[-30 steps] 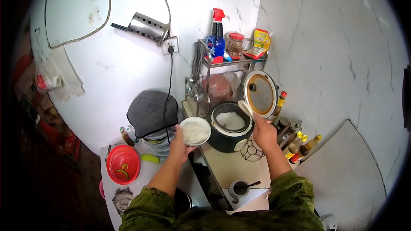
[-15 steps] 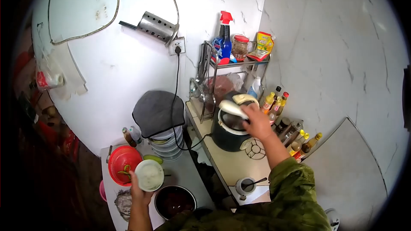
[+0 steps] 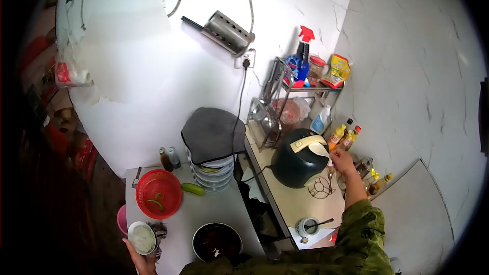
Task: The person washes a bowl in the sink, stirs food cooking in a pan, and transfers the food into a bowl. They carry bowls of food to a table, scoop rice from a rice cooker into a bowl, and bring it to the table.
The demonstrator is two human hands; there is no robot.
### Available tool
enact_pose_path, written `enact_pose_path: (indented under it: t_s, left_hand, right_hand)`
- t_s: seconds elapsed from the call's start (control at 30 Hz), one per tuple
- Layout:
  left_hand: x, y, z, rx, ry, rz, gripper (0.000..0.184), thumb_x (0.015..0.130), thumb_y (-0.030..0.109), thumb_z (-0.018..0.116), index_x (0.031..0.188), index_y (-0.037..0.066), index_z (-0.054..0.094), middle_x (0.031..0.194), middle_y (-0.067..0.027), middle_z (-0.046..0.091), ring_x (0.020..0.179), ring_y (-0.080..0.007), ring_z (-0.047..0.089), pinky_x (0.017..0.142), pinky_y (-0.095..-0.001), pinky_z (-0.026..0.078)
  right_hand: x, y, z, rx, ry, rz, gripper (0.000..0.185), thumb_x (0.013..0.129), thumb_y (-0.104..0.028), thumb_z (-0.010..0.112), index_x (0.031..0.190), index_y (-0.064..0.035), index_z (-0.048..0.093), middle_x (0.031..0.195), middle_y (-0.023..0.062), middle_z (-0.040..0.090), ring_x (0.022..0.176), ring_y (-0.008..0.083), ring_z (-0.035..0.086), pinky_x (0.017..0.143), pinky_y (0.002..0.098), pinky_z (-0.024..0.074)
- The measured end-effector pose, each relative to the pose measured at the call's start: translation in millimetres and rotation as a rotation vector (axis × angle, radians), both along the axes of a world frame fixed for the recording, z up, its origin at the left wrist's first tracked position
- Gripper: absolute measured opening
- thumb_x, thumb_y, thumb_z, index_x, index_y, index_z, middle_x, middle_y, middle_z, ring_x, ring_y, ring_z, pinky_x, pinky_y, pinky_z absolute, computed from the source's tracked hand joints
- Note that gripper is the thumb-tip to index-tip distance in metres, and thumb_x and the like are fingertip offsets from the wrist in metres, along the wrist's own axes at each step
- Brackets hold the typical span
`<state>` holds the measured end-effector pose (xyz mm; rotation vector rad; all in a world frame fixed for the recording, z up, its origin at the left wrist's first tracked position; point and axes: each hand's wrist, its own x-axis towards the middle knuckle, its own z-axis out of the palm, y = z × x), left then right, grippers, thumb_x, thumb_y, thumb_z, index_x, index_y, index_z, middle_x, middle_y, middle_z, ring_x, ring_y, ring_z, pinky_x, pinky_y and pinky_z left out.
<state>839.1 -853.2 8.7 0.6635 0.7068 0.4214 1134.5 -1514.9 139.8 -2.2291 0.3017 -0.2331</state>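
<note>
In my left hand [image 3: 141, 259], at the lower left, is a white bowl of rice [image 3: 143, 238], with the fingers around its side, above a crumpled cloth on the table's edge. My right hand [image 3: 343, 161] is at the right side of the dark green rice cooker [image 3: 293, 165], its fingers closed near the pale scoop [image 3: 319, 149]. Whether they grip its end is too small to make out. The cooker's lid is down, with a cream handle [image 3: 307, 143] on top. A wire rack [image 3: 321, 187] lies before the cooker.
A red basket [image 3: 159, 213] with green peppers, a green vegetable [image 3: 193, 189], stacked plates [image 3: 211, 179] under a grey cloth [image 3: 213, 135] and a steel pot [image 3: 217, 242] stand on the left table. Bottles [image 3: 336, 136] and a metal shelf [image 3: 310, 89] are behind the cooker. A cup [image 3: 307, 226] holds a spoon.
The cooker's lid has come down. My left hand has carried the bowl left and down, past the basket. My right hand has moved to the cooker's right side. The view has shifted.
</note>
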Motion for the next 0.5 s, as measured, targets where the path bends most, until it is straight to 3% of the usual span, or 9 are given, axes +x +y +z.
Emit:
enact_pose_path:
  t_s: [0.03, 0.07, 0.1, 0.17, 0.2, 0.3, 0.37, 0.4, 0.5]
  left_hand:
    - [-1, 2, 1, -0.021, -0.114, -0.027, 0.079, 0.090, 0.070, 0.035, 0.137, 0.007, 0.043, 0.121, -0.0129, 0.061, 0.101, -0.0305, 0.061, 0.079, -0.0427, 0.051]
    - [-1, 4, 1, -0.041, -0.231, -0.049, 0.071, 0.094, 0.065, 0.038, 0.134, 0.007, 0.047, 0.125, -0.0105, 0.059, 0.112, -0.0263, 0.059, 0.092, -0.0423, 0.050]
    - [-6, 19, -15, -0.045, -0.243, -0.031, 0.071, 0.094, 0.065, 0.038, 0.134, 0.007, 0.047, 0.125, -0.0105, 0.059, 0.112, -0.0263, 0.059, 0.092, -0.0423, 0.050]
    - [-16, 59, -55, -0.119, -0.519, -0.619, 0.091, 0.086, 0.077, 0.031, 0.143, 0.006, 0.035, 0.126, -0.0160, 0.057, 0.096, -0.0339, 0.062, 0.061, -0.0431, 0.051]
    - [-16, 61, -54, -0.111, -0.527, -0.610, 0.091, 0.086, 0.077, 0.031, 0.143, 0.006, 0.035, 0.126, -0.0160, 0.057, 0.096, -0.0339, 0.062, 0.061, -0.0431, 0.051]
    - [-20, 41, -18, -0.081, -0.474, -0.423, 0.088, 0.087, 0.075, 0.035, 0.143, 0.006, 0.037, 0.132, -0.0151, 0.053, 0.109, -0.0343, 0.058, 0.076, -0.0465, 0.053]
    - [-20, 6, 40, 0.063, -0.078, 0.091, 0.082, 0.089, 0.069, 0.040, 0.142, 0.007, 0.038, 0.137, -0.0140, 0.049, 0.120, -0.0337, 0.052, 0.093, -0.0488, 0.048]
    - [-30, 7, 41, 0.043, -0.100, 0.110, 0.077, 0.091, 0.065, 0.044, 0.142, 0.008, 0.039, 0.141, -0.0128, 0.045, 0.129, -0.0327, 0.044, 0.105, -0.0506, 0.039]
    - [-60, 6, 37, 0.071, -0.064, 0.193, 0.078, 0.091, 0.066, 0.043, 0.143, 0.009, 0.038, 0.142, -0.0123, 0.045, 0.128, -0.0320, 0.045, 0.103, -0.0502, 0.041]
  right_hand:
    - [14, 0, -11, -0.023, -0.062, 0.004, 0.020, 0.085, -0.024, 0.064, 0.088, -0.0048, 0.063, 0.071, 0.0082, 0.063, 0.061, 0.0167, 0.062, 0.055, 0.0317, 0.0481]
    - [23, 11, -6, -0.419, -0.166, 0.024, 0.022, 0.085, -0.026, 0.064, 0.090, -0.0045, 0.065, 0.077, 0.0126, 0.066, 0.072, 0.0256, 0.065, 0.067, 0.0368, 0.0505]
    - [36, 31, 3, -0.733, -0.528, 0.040, 0.023, 0.084, -0.027, 0.064, 0.092, -0.0055, 0.066, 0.082, 0.0156, 0.066, 0.080, 0.0322, 0.064, 0.072, 0.0391, 0.0500]
    - [66, 88, 32, -0.476, -0.458, 0.017, 0.022, 0.084, -0.027, 0.065, 0.094, -0.0070, 0.067, 0.081, 0.0150, 0.065, 0.079, 0.0331, 0.063, 0.071, 0.0395, 0.0500]
    - [74, 126, 51, -0.430, -0.475, 0.100, 0.021, 0.084, -0.027, 0.065, 0.091, -0.0069, 0.065, 0.080, 0.0144, 0.065, 0.079, 0.0332, 0.063, 0.071, 0.0402, 0.0498]
    - [127, 213, 93, -0.496, -0.491, 0.279, 0.021, 0.085, -0.028, 0.064, 0.087, -0.0073, 0.059, 0.080, 0.0145, 0.065, 0.079, 0.0344, 0.064, 0.071, 0.0433, 0.0494]
    - [176, 255, 114, -0.592, -0.463, 0.324, 0.025, 0.086, -0.031, 0.063, 0.092, -0.0083, 0.055, 0.082, 0.0153, 0.066, 0.081, 0.0359, 0.064, 0.071, 0.0452, 0.0494]
    - [210, 269, 119, -0.691, -0.518, 0.310, 0.027, 0.086, -0.032, 0.063, 0.097, -0.0089, 0.053, 0.083, 0.0159, 0.066, 0.082, 0.0366, 0.064, 0.072, 0.0460, 0.0495]
    - [283, 304, 137, -0.819, -0.606, 0.278, 0.039, 0.084, -0.037, 0.064, 0.110, -0.0098, 0.052, 0.092, 0.0162, 0.067, 0.085, 0.0373, 0.065, 0.075, 0.0477, 0.0510]
